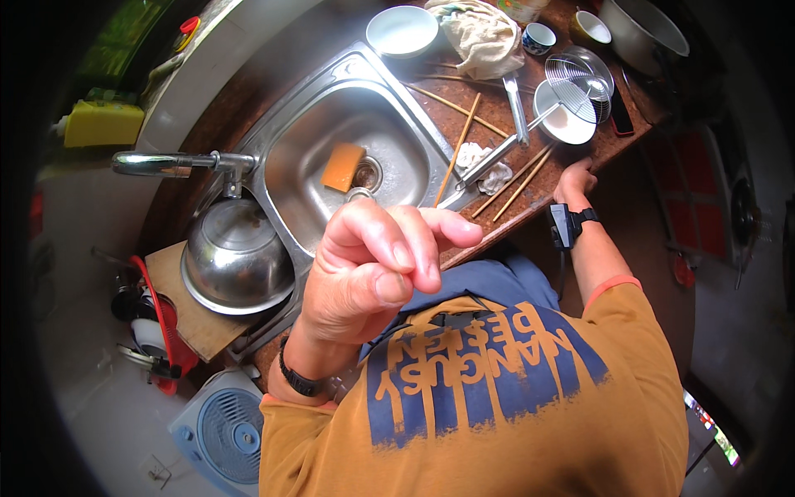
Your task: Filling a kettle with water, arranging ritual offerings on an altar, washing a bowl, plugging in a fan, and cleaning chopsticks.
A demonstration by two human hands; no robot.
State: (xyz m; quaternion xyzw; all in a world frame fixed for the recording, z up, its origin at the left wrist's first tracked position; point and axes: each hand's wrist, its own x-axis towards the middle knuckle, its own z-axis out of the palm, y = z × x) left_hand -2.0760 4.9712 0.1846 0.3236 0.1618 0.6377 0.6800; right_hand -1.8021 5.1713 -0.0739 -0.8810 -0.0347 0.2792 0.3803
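Observation:
My left hand (379, 267) is raised in front of the camera, over the near side of a stainless steel sink (292, 149). Its fingers are curled, the thumb tip lies close to the index finger, and no object shows between them. In the sink, an orange sponge (343, 166) lies beside the drain. At the counter's front edge rests my right hand (574, 181), just below a white bowl (564, 127); its fingers are only partly visible. A wire skimmer (568, 87) leans across that bowl. Several wooden chopsticks (463, 143) are scattered around crumpled white tissue (495, 178).
An upturned steel basin (239, 255) sits left of the sink, near the faucet (180, 163) and a wooden board (186, 310). A white plate (402, 30), a cloth (481, 37), a small cup (538, 38) and a large pot (649, 31) stand at the back. Below left is a fan (233, 428).

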